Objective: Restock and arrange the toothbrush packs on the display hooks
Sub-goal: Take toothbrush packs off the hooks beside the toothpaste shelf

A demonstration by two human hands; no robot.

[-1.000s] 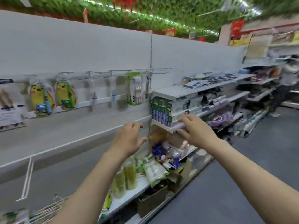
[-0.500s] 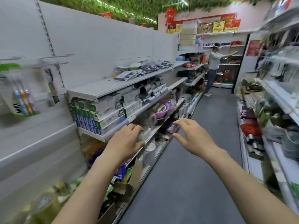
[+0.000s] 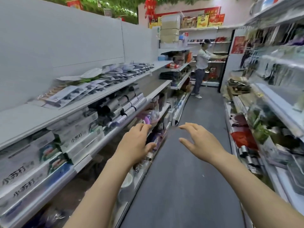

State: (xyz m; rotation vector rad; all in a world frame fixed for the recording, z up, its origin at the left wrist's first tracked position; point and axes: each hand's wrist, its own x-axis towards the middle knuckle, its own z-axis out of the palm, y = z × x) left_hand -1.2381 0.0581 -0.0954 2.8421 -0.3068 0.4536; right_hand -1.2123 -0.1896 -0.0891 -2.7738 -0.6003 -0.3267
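While both arms reach out over the aisle floor [image 3: 189, 186], no toothbrush packs or display hooks show anywhere. Left shelving [image 3: 105, 96]: flat packets on top, boxed goods below. Left hand [image 3: 134, 143] empty, fingers loosely bent. Right hand [image 3: 197, 142] empty, fingers spread. Another person [image 3: 201, 66] works at the far shelves. Judging by bare hands, restocking is in no visible stage; stock must be fetched.
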